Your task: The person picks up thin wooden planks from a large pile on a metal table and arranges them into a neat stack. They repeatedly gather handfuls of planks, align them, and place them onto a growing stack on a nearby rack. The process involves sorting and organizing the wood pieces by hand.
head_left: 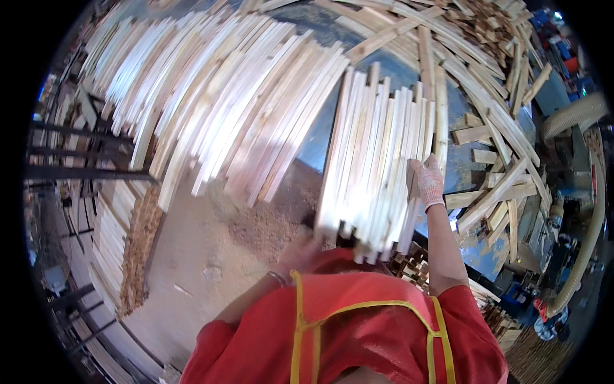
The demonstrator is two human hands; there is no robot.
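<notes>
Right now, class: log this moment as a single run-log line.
right hand: gloved, against side of bundle of wooden slats | left hand: blurred, under bundle's near end | beyond: slat pile, sawdust
</notes>
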